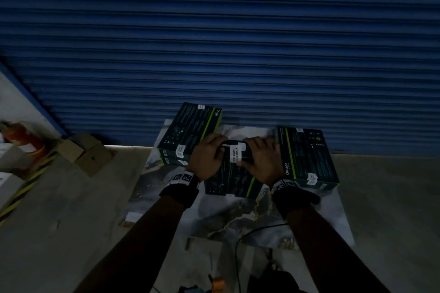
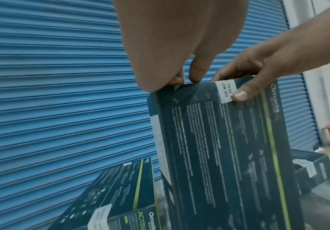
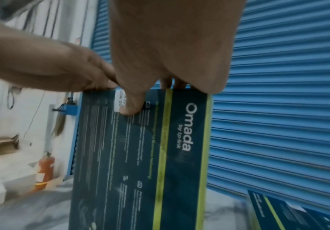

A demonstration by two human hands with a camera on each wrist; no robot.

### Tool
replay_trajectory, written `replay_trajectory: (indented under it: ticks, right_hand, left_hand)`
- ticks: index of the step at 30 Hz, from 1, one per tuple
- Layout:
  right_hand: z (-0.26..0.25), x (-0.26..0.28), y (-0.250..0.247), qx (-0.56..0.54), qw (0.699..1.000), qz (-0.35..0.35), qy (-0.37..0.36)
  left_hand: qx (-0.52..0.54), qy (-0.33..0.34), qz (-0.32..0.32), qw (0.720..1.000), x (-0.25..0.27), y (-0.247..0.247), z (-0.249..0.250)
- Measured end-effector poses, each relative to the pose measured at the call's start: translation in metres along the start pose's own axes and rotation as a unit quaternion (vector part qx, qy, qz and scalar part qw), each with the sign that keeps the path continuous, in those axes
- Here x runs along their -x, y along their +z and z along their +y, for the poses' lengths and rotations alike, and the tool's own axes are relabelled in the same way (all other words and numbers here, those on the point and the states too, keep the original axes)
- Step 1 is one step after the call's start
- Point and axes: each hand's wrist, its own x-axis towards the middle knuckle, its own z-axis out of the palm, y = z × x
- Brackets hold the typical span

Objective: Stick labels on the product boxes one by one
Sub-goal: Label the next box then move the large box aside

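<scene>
Both hands grip the upright box [image 2: 219, 147] (top edge): left hand [image 1: 207, 157] beside, right hand [image 1: 262, 162] thumb apparently pressing, its label [image 1: 235, 153].

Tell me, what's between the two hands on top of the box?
A white seal label wraps over the top edge of the upright box, between the left hand and right hand. The head view shows it best.

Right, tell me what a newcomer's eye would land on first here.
Both hands, the left hand and the right hand, grip the top edge of an upright dark box, the right thumb pressing a white seal label there. Behind runs a blue roller shutter; more boxes lie alongside.
</scene>
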Motion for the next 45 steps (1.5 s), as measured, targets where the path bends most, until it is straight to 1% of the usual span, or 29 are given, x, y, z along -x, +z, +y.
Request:
replay_trajectory:
  ticks: [3, 7, 9, 11, 13, 14, 16, 18, 19, 20, 22, 23, 24, 25, 26, 28, 29, 30, 32, 33, 35, 37, 38, 39, 40, 42, 43, 44, 45]
  right_hand:
    - [-0.003, -0.002, -0.006, -0.006, 1.000, -0.006, 0.009]
    - [-0.003, 0.004, -0.011, -0.002, 1.000, -0.005, -0.009]
    - [-0.001, 0.012, -0.012, -0.009, 1.000, 0.025, -0.011]
    - [0.002, 0.018, -0.017, -0.012, 0.997, 0.072, -0.013]
    - [0.004, 0.020, -0.026, -0.005, 0.993, 0.117, -0.022]
    - [0.004, 0.021, -0.031, 0.002, 0.990, 0.135, -0.029]
    - [0.004, 0.022, -0.040, 0.011, 0.985, 0.166, -0.040]
    - [0.006, 0.025, -0.044, 0.021, 0.980, 0.190, -0.047]
    - [0.008, 0.026, -0.045, 0.030, 0.978, 0.200, -0.049]
    - [0.010, 0.028, -0.047, 0.040, 0.975, 0.211, -0.051]
    - [0.014, 0.034, -0.048, 0.068, 0.968, 0.234, -0.057]
    - [0.015, 0.038, -0.049, 0.079, 0.964, 0.248, -0.062]
    - [0.016, 0.043, -0.049, 0.087, 0.959, 0.260, -0.067]
    - [0.017, 0.047, -0.048, 0.088, 0.956, 0.269, -0.071]
    - [0.018, 0.052, -0.046, 0.088, 0.955, 0.274, -0.074]
    - [0.020, 0.062, -0.041, 0.088, 0.957, 0.266, -0.080]
    - [0.021, 0.065, -0.039, 0.087, 0.959, 0.259, -0.078]
    - [0.023, 0.068, -0.037, 0.082, 0.962, 0.252, -0.072]
    - [0.026, 0.070, -0.036, 0.050, 0.973, 0.219, -0.049]
    - [0.030, 0.071, -0.035, 0.025, 0.982, 0.186, -0.037]
    - [0.043, 0.075, -0.034, -0.025, 0.996, 0.088, -0.006]
    - [0.055, 0.076, -0.039, -0.100, 0.994, 0.022, 0.038]
    - [0.059, 0.076, -0.041, -0.166, 0.983, 0.012, 0.072]
    - [0.066, 0.073, -0.039, -0.243, 0.963, 0.009, 0.117]
    - [0.075, 0.068, -0.037, -0.317, 0.932, 0.009, 0.175]
    - [0.092, 0.055, -0.031, -0.430, 0.853, 0.010, 0.295]
    - [0.096, 0.051, -0.032, -0.474, 0.815, -0.015, 0.332]
    - [0.102, 0.049, -0.029, -0.509, 0.786, -0.040, 0.348]
    - [0.105, 0.049, -0.029, -0.540, 0.765, -0.057, 0.346]
  left_hand:
    - [0.035, -0.030, 0.019, 0.999, 0.004, -0.005, 0.003]
    - [0.061, -0.102, 0.096, 0.988, 0.005, -0.014, 0.012]
    - [0.039, -0.113, 0.130, 0.984, 0.008, -0.015, 0.015]
    - [0.019, -0.128, 0.140, 0.982, 0.011, -0.016, 0.020]
    - [0.034, -0.172, 0.157, 0.972, 0.012, -0.019, 0.029]
    - [0.053, -0.208, 0.170, 0.962, 0.010, -0.020, 0.034]
    - [0.095, -0.299, 0.165, 0.935, 0.000, -0.023, 0.039]
    - [0.177, -0.373, 0.100, 0.906, -0.013, -0.025, 0.041]
    - [0.235, -0.397, 0.064, 0.885, -0.019, -0.029, 0.045]
    - [0.298, -0.419, 0.025, 0.858, -0.025, -0.031, 0.045]
    - [0.435, -0.433, -0.066, 0.787, -0.035, -0.038, 0.047]
    - [0.499, -0.423, -0.106, 0.749, -0.039, -0.040, 0.044]
    - [0.542, -0.413, -0.138, 0.719, -0.042, -0.042, 0.041]
    - [0.560, -0.410, -0.159, 0.702, -0.045, -0.043, 0.038]
    - [0.560, -0.412, -0.174, 0.698, -0.048, -0.042, 0.035]
    - [0.520, -0.425, -0.189, 0.717, -0.051, -0.034, 0.027]
    - [0.502, -0.436, -0.184, 0.724, -0.051, -0.032, 0.030]
    - [0.498, -0.441, -0.165, 0.729, -0.051, -0.028, 0.031]
    - [0.504, -0.426, -0.110, 0.743, -0.049, -0.024, 0.045]
    - [0.508, -0.413, -0.084, 0.751, -0.048, -0.017, 0.048]
    - [0.509, -0.374, -0.045, 0.773, -0.044, -0.009, 0.056]
    - [0.512, -0.337, -0.023, 0.790, -0.041, -0.004, 0.055]
    - [0.506, -0.319, -0.026, 0.801, -0.040, -0.004, 0.055]
    - [0.494, -0.300, -0.038, 0.815, -0.038, -0.003, 0.054]
    - [0.478, -0.280, -0.053, 0.831, -0.037, 0.000, 0.052]
    - [0.458, -0.248, -0.071, 0.850, -0.034, 0.005, 0.056]
    - [0.456, -0.239, -0.076, 0.854, -0.033, 0.010, 0.059]
    - [0.455, -0.234, -0.079, 0.856, -0.031, 0.014, 0.062]
    - [0.452, -0.229, -0.083, 0.858, -0.030, 0.020, 0.065]
